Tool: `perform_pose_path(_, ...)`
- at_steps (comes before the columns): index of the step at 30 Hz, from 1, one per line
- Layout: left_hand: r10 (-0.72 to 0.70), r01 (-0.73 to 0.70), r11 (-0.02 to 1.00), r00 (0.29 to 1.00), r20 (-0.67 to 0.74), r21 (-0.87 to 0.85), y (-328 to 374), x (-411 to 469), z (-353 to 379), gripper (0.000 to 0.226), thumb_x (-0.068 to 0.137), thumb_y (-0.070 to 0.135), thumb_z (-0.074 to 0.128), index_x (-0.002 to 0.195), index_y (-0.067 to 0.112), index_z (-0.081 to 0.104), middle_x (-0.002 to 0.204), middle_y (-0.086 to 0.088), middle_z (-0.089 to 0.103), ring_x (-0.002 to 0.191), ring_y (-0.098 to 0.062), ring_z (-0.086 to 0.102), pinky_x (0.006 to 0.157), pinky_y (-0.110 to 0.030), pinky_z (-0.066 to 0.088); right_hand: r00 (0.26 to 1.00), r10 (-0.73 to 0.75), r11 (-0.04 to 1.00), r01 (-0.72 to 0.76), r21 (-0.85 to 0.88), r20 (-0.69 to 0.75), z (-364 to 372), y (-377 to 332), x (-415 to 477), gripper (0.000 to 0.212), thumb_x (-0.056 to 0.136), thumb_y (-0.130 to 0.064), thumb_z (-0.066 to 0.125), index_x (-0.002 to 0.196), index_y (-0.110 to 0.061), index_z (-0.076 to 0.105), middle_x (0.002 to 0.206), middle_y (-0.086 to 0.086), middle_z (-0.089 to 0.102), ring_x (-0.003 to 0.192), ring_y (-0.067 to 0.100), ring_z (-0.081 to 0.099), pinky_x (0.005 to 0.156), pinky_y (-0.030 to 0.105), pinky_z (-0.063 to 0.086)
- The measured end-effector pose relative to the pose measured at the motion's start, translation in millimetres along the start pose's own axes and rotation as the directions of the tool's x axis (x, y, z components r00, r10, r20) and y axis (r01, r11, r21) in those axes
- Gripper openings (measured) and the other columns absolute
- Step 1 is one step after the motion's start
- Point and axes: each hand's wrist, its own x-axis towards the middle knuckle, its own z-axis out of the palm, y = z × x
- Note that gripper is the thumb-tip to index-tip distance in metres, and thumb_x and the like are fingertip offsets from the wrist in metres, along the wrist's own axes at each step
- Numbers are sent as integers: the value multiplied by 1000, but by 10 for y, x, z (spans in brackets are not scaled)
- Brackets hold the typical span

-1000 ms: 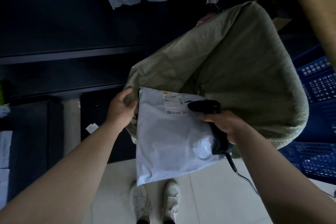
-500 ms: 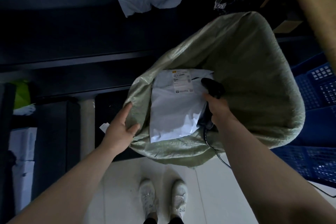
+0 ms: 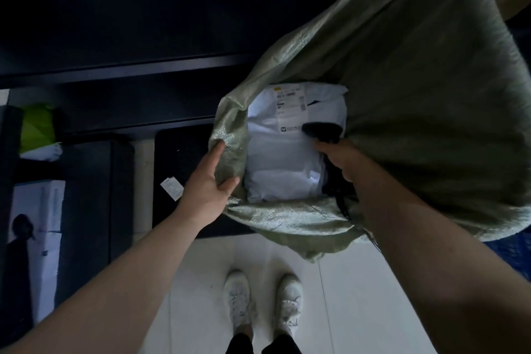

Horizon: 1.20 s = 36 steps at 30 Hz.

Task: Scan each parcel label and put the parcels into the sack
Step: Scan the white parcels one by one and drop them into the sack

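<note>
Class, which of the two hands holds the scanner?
The right hand, gripping the black scanner inside the sack over the parcel; the left hand pinches the sack's rim.

one head-worn wide-angle camera is looking steeply down and forward, sitting close above the sack, catching the wearer's own shoes at the bottom edge.

Item 1: woven green sack, slack and creased, mouth open toward me, near rim sagging.
Item 2: white poly-mailer parcel, wrinkled, lying face up inside the sack's mouth.
Item 3: shipping label, white with barcodes, on the parcel's far end; I cannot read its print.
Item 4: black barcode scanner, head over the label's lower right corner, cable trailing across the near rim.
</note>
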Motion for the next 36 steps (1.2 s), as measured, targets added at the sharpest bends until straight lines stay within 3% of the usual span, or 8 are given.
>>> perform_pose_path(3, -9, 9, 1000, 1000, -29, 21, 1, -25, 46, 78, 88, 22, 69, 152, 29, 25, 156, 4, 32, 141, -12, 34, 117, -36, 30, 997, 50, 992, -44, -116, 57, 34, 138, -82, 53, 88, -24, 72, 131, 3, 55, 128, 17, 60, 112, 32, 58, 84, 34, 45)
perform_pose_path(8, -53, 54, 993, 999, -7, 107, 4, -58, 43, 81, 88, 23, 68, 153, 26, 20, 157, 1, 27, 141, -16, 33, 115, -30, 28, 997, 59, 981, -47, -187, 56, -76, 179, -286, 46, 89, -19, 71, 125, 6, 56, 121, 18, 61, 111, 32, 59, 85, 35, 48)
perform_pose_path(13, -54, 57, 972, 998, -16, 228, 136, -165, -10, 72, 91, 22, 64, 151, 22, 25, 153, -4, 30, 134, -22, 41, 104, -27, 32, 998, -65, 976, 66, -205, 10, -226, 53, -640, 22, 89, -15, 67, 106, -2, 60, 77, 4, 56, 65, 17, 55, 42, 12, 40)
perform_pose_path(19, -88, 32, 893, 991, 106, 449, 504, -443, -141, 55, 93, 25, 59, 142, 16, 34, 148, -11, 31, 118, -30, 53, 99, -38, 46, 990, -142, 966, 142, -218, 17, -490, -95, -1451, 22, 87, -20, 69, 99, -3, 62, 85, 17, 64, 75, 32, 64, 77, 50, 57)
perform_pose_path(22, 4, -106, 805, 985, 173, 584, 830, -707, -253, 43, 95, 29, 53, 135, 15, 43, 135, -9, 45, 110, -28, 55, 91, -43, 49, 976, -218, 942, 214, -259, 14, -690, -125, -2000, 17, 87, -20, 67, 81, -5, 61, 79, 19, 64, 68, 31, 62, 71, 48, 55)
perform_pose_path(27, 314, -419, 551, 905, 286, 722, 1553, -1346, -397, 19, 96, 31, 45, 101, 15, 55, 108, -5, 57, 94, -26, 57, 74, -36, 48, 954, -288, 908, 244, -341, -82, -1161, -103, -3091, 22, 86, -23, 65, 94, -2, 66, 92, 21, 70, 83, 36, 68, 77, 51, 56)
perform_pose_path(31, 491, -575, 327, 782, 385, 751, 2140, -1908, -333, 30, 99, 35, 41, 117, 17, 57, 116, -2, 58, 104, -25, 54, 74, -32, 37, 928, -324, 893, 235, -384, -185, -1655, 32, -3957, 16, 86, -25, 65, 79, -11, 59, 81, 13, 68, 81, 33, 69, 75, 44, 56)
perform_pose_path(36, 588, -698, 194, 645, 488, 689, 2879, -2572, -22, 30, 99, 36, 41, 113, 17, 60, 112, -2, 60, 101, -23, 55, 76, -34, 40, 902, -320, 906, 203, -371, -289, -2359, 313, -4780, 18, 86, -21, 63, 77, -7, 58, 75, 14, 59, 67, 27, 58, 64, 39, 50)
